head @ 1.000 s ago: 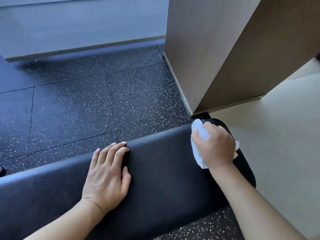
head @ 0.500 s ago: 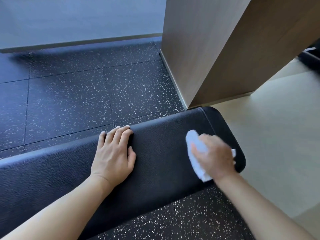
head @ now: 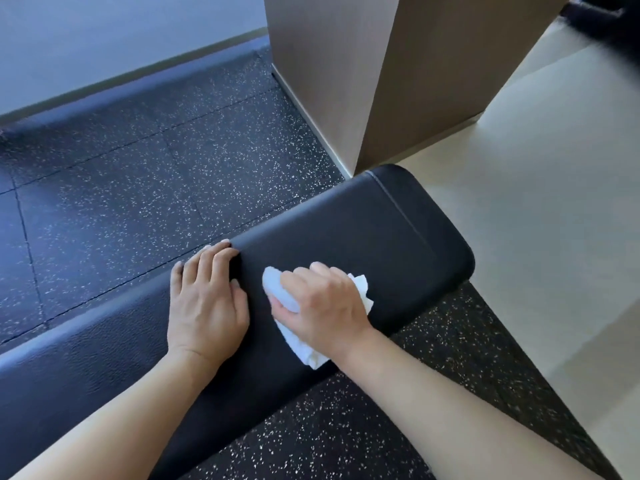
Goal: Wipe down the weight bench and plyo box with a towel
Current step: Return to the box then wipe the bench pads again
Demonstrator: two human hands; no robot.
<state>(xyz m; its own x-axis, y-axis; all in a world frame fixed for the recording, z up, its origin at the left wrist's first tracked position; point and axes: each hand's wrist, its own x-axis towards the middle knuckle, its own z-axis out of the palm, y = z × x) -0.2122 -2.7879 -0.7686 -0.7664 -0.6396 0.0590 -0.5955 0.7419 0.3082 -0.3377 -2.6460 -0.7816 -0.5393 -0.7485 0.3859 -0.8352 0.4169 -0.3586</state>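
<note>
The black padded weight bench (head: 388, 233) runs from lower left to the right, its rounded end near a wooden column. My right hand (head: 322, 306) grips a crumpled white towel (head: 280, 292) and presses it onto the pad's middle, close to my left hand. My left hand (head: 207, 299) lies flat on the pad with straight fingers reaching over its far edge. No plyo box is in view.
A tall wood-panelled column (head: 374, 71) stands just beyond the bench end. Dark speckled rubber flooring (head: 138, 174) lies on both sides of the bench. Pale smooth floor (head: 540, 188) spreads to the right. A grey wall with a skirting strip (head: 131, 72) runs at the back left.
My right hand has slid the towel along the pad from the bench's far right end leftward, ending beside my left hand. The left hand has stayed flat on the pad.
</note>
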